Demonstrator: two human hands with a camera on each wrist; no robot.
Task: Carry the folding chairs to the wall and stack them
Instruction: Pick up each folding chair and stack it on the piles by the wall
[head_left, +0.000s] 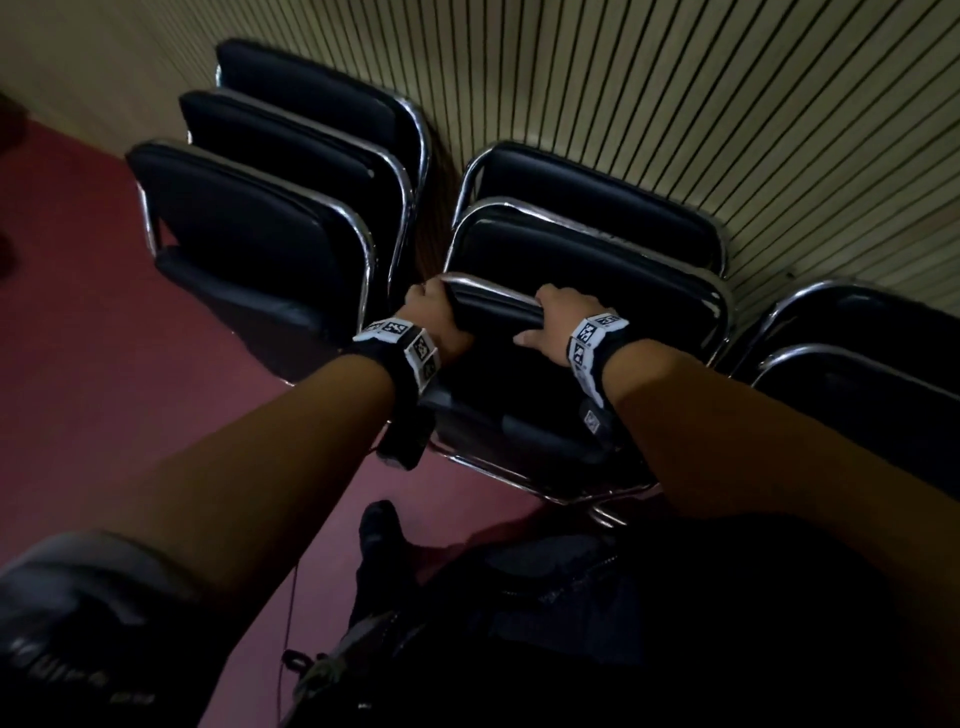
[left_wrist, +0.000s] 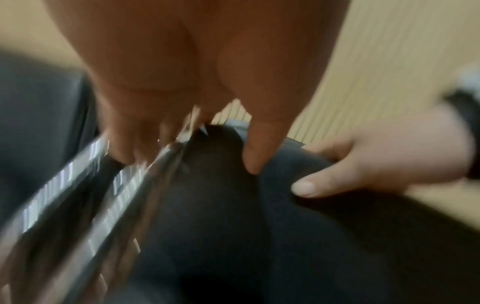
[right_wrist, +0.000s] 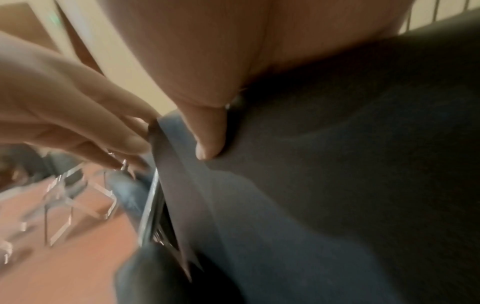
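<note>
Black wristbands (head_left: 410, 358) bearing white coded marker tiles; grey short sleeve (head_left: 78, 587), perhaps lettered.

No readable text, brand, number or sign in any view. Wristbands (head_left: 410, 345) on both wrists carry black-and-white square code patterns (machine markers, no letters or digits). Grey sleeve (head_left: 78, 613), well below and left of left wristband, bears pale lettering, too dim and blurred to read. Small pale tag (head_left: 592, 419) just below right wristband: mark illegible. Both wrist views too blurred for any lettering.
</note>
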